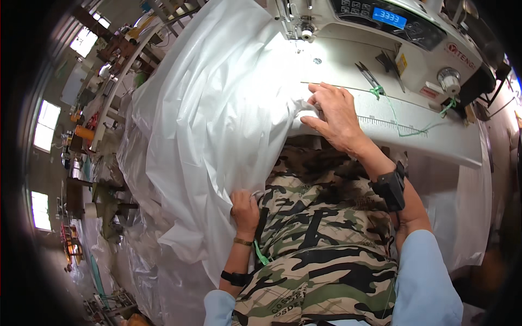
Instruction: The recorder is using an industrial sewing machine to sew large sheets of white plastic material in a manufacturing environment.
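White sheet draped to the left of the right fingers, its edge caught in the left ones

The sheet is spread in long folds, its near edge clamped in the curled, closed fingers of the left hand. At the right hand, thumb and forefinger are bent with a gap between their tips, and the sheet's right edge is met there; whether it is pinched cannot be told. Beyond the right fingers, a sewing machine is set. To their right, dark snips, tied with green cord, are laid on the pale tabletop. Nearer than the right fingers, a camouflage apron is worn.
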`<act>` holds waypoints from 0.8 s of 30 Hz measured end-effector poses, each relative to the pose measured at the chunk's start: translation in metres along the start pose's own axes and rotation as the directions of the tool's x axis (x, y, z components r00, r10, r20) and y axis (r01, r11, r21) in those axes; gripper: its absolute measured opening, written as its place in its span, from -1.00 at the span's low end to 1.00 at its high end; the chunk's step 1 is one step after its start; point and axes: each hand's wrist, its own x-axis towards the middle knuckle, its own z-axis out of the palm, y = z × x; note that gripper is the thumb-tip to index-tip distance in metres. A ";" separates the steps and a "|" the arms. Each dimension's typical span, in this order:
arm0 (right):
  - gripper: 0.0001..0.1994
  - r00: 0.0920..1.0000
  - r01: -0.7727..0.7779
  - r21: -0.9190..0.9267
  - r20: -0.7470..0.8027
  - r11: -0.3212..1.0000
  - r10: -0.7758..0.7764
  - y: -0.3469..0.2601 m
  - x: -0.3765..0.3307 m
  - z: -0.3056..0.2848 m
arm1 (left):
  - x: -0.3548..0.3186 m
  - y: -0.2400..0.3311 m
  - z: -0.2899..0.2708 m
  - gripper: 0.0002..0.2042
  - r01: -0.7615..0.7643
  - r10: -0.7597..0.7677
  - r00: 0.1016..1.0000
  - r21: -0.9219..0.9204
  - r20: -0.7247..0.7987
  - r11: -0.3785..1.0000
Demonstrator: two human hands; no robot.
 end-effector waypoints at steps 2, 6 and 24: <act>-0.61 0.997 0.020 0.021 0.076 1.000 -0.022 0.000 0.001 0.001 | -0.007 -0.015 -0.019 -0.96 -0.004 0.002 1.000 -0.097 -0.015 0.995; -0.69 0.998 -0.053 0.111 -0.033 0.992 0.057 0.009 -0.003 -0.002 | -0.025 -0.012 -0.119 -0.94 0.462 -0.407 0.785 -0.879 0.467 -0.117; -0.84 0.894 -0.355 0.874 0.214 0.332 0.394 -0.076 -0.103 0.029 | -0.003 -0.002 -0.196 -0.70 0.167 -0.516 0.829 -0.976 0.217 -0.144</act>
